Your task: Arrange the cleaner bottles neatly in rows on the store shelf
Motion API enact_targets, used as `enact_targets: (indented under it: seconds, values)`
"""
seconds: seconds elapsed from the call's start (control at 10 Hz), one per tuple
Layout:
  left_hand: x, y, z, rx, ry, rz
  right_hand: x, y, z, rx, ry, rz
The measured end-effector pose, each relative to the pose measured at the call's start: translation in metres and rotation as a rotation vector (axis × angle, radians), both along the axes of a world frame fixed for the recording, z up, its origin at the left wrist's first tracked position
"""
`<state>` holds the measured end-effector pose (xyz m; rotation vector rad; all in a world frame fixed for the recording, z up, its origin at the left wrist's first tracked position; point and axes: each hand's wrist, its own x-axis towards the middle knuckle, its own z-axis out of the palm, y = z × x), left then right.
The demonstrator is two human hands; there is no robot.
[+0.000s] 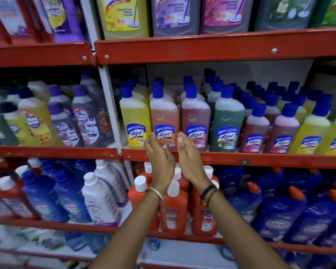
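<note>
Orange liquid fills the bottle (164,121) that matters to us now: it stands upright at the front edge of the middle shelf (241,159), second from the left in the front row, between a yellow bottle (134,121) and a pink bottle (196,121), its blue cap pointing straight up so its long axis runs vertical. We have both hands raised in front of it, palms turned toward each other. Our left hand (159,158) sits just below and left of the label, our right hand (190,160) just below and right of it, with the bottle lying straight ahead in the gap between them. Both sets of fingers (150,140) are spread loosely and hold nothing; whether the fingertips already brush the bottle's lower front we cannot tell from this angle. Neither hand looks clearly nearer than the other. We judge the coming move to be a forward reach that closes the two palms on the bottle's narrow sides, so that it can be squared up with its neighbours, whose sides stand very close and leave little room for the fingers.
</note>
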<state>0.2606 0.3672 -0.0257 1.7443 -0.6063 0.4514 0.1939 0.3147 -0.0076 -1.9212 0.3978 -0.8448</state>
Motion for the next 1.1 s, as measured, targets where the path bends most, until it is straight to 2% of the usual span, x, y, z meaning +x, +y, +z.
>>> enact_targets:
  seconds: [0.1, 0.3, 0.4, 0.5, 0.6, 0.7, 0.9, 1.0, 1.1]
  values:
    - [0.02, 0.011, 0.001, 0.081, 0.105, -0.089, 0.021, 0.007, -0.001, 0.054, 0.157, 0.043]
    - [0.032, 0.014, 0.003, 0.086, 0.249, -0.14, 0.034, 0.011, -0.008, 0.094, 0.137, -0.074]
    - [0.035, 0.025, 0.005, 0.063, 0.221, -0.161, 0.035, 0.016, -0.008, 0.061, 0.092, -0.135]
    - [0.037, 0.039, 0.007, -0.034, 0.072, -0.072, 0.035, 0.032, -0.009, -0.02, -0.126, -0.163]
    - [0.053, 0.045, 0.004, -0.071, 0.052, 0.016, 0.049, 0.045, -0.006, 0.032, -0.05, 0.061]
    - [0.071, 0.048, -0.001, 0.063, 0.138, 0.024, 0.07, 0.053, -0.002, 0.118, 0.089, 0.196]
    - [0.077, 0.056, -0.008, 0.165, 0.158, 0.007, 0.08, 0.05, 0.0, 0.085, 0.131, 0.143]
    - [0.071, 0.058, -0.008, 0.234, 0.104, 0.044, 0.062, 0.048, 0.008, 0.072, 0.038, 0.108]
    - [0.046, 0.05, 0.014, 0.207, -0.141, 0.1, 0.027, 0.041, 0.032, 0.003, -0.132, -0.063]
